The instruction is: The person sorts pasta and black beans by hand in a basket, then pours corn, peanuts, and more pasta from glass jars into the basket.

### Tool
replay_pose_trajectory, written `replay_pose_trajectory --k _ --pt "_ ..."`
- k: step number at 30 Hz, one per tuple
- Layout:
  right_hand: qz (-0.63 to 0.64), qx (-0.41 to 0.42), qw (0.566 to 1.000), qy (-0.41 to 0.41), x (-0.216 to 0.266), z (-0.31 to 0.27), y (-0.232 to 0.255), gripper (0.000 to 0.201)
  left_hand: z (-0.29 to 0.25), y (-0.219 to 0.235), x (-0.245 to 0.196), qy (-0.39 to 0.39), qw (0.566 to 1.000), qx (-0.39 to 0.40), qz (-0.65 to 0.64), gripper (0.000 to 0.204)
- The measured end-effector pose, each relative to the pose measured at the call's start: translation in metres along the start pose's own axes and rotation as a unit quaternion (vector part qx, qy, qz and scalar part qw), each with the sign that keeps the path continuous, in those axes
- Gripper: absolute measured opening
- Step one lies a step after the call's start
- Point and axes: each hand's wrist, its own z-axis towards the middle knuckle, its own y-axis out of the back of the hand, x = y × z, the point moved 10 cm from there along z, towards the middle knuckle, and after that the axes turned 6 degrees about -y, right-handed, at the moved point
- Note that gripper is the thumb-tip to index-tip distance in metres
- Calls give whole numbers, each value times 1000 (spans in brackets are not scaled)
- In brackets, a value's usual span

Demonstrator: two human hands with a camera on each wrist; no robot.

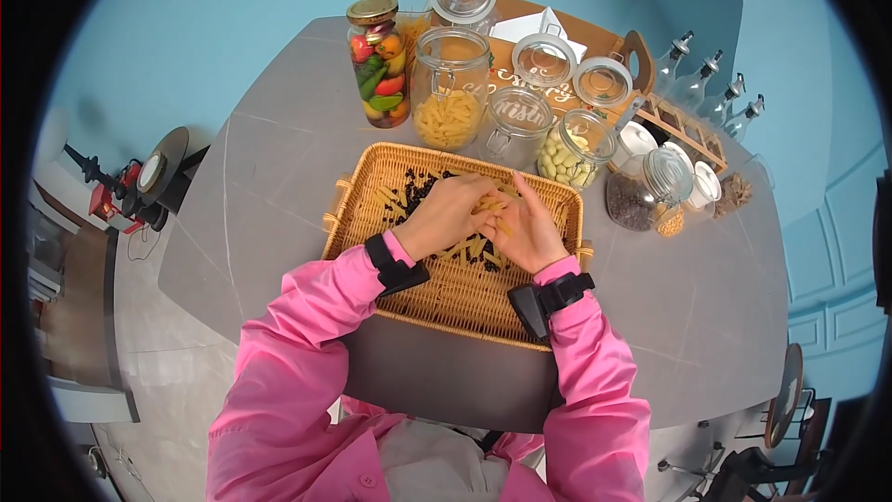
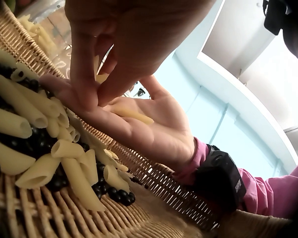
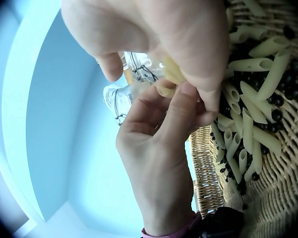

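My left hand (image 1: 444, 214) reaches over a wicker basket (image 1: 455, 293), pinching penne (image 3: 165, 91) between thumb and fingers. Right beside it, my right hand (image 1: 534, 231) is held palm up above the basket with its fingers extended. A penne piece (image 2: 131, 115) lies across that palm, and the left fingertips meet the right fingers. Below both hands, loose penne (image 3: 258, 101) is mixed with small black beans (image 3: 293, 90) on the basket floor. The fingers partly hide the pasta at the pinch.
Behind the basket stand a penne jar (image 1: 448, 116), a jar of pale beans (image 1: 569, 163), a clip-top jar (image 1: 513, 130) and a tall jar of colourful vegetables (image 1: 379, 70). A tilted dark-filled jar (image 1: 641, 193) is to the right, near a wooden rack (image 1: 688, 135) and several glass bottles (image 1: 692, 84).
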Motion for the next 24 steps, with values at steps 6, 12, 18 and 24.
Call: replay_pose_trajectory --k 6,12,18,24 --pt "-25 -1 1000 15 2 1 6 48 -1 -2 -15 -44 998 4 34 26" --pt "-46 -26 999 7 -1 -1 7 45 1 -11 -10 10 996 32 84 26" --pt "-8 -54 999 8 0 0 12 44 7 -5 -12 -11 999 22 37 24" --pt "29 -31 999 28 8 1 10 52 22 18 -10 19 999 16 23 21"
